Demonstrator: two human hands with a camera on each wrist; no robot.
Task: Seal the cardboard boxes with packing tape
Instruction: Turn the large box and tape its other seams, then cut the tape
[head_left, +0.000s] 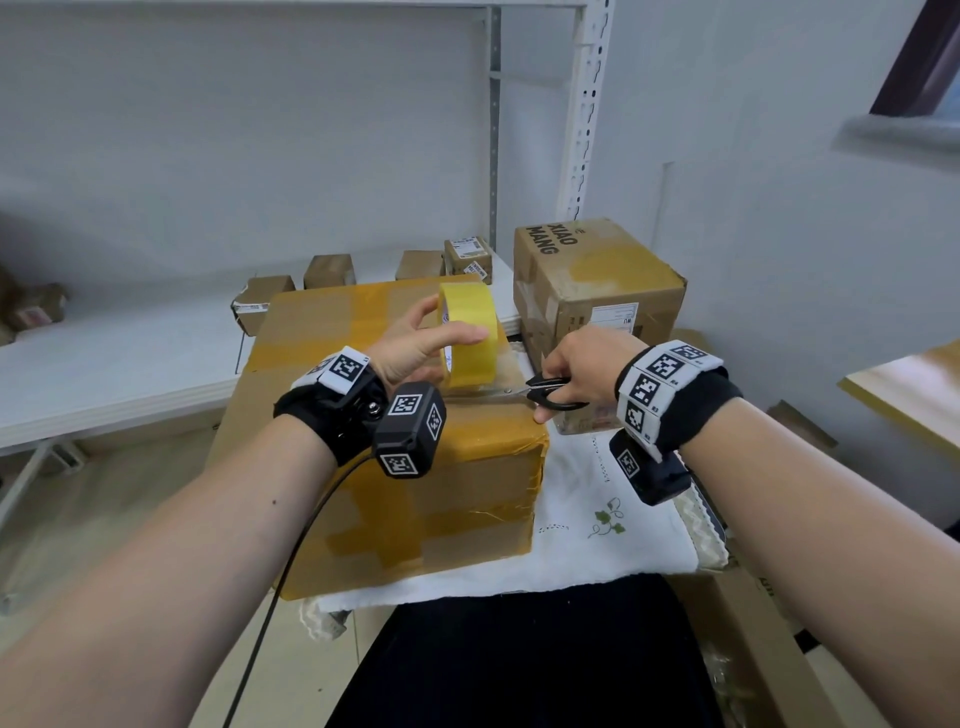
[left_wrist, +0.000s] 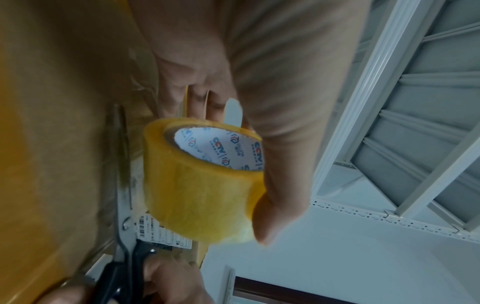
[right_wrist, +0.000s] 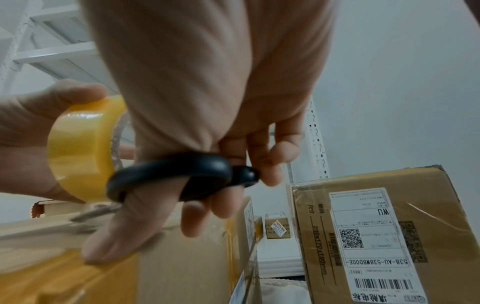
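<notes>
Both forearms reach in from 6 o'clock. Left hand (head_left: 410, 343) grips the tape roll (head_left: 470, 335), thumb and fingers (left_wrist: 275, 197) curled round it, above the box (head_left: 395, 457). At 3 o'clock, right hand (head_left: 587, 364) grips closed scissors (head_left: 545, 392), blades at the tape. White cloth (head_left: 597, 519) beneath; shelf (head_left: 130, 338) behind.

Bright even indoor light, soft shadows, wide-angle edge distortion, wrist views blurred
</notes>
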